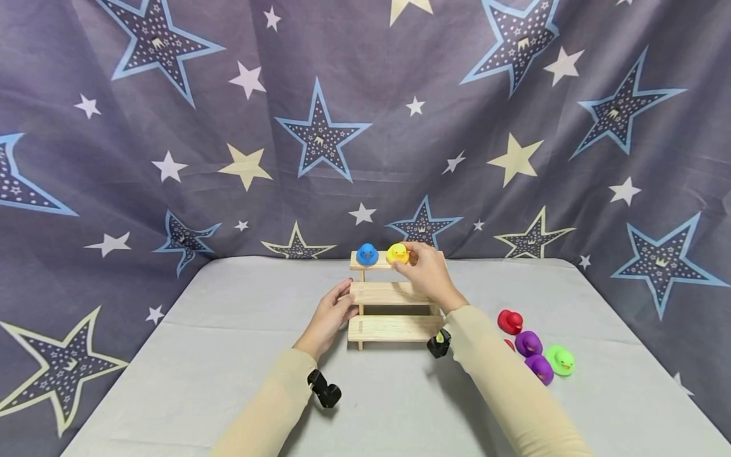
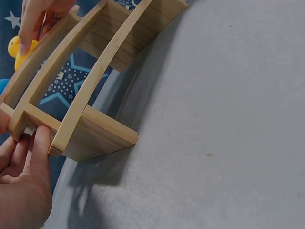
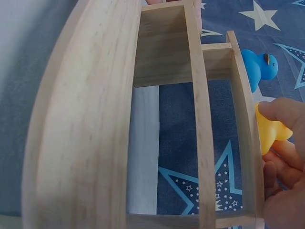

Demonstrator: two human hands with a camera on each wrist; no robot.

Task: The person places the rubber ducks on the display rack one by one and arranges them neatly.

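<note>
A three-tier wooden shelf point(image 1: 394, 327) stands on the grey-covered table. My right hand point(image 1: 427, 270) pinches a yellow rubber duck point(image 1: 397, 254) on the top tier; in the right wrist view the thumb lies on one side of the duck point(image 3: 269, 129) and fingers lie below it. A blue rubber duck point(image 1: 367, 254) sits to its left on the same tier, untouched. At the shelf's left end, my left hand point(image 1: 330, 314) grips the middle tier. The left wrist view has the left hand's point(image 2: 28, 181) thumb at the board's edge and its fingers underneath.
Right of the shelf lies a loose group of rubber ducks: a red one point(image 1: 510, 322), two purple ones point(image 1: 528, 343), a green one point(image 1: 560, 360), and another red one mostly hidden by the right sleeve point(image 1: 497, 374). A star-patterned cloth point(image 1: 342, 209) hangs behind the table.
</note>
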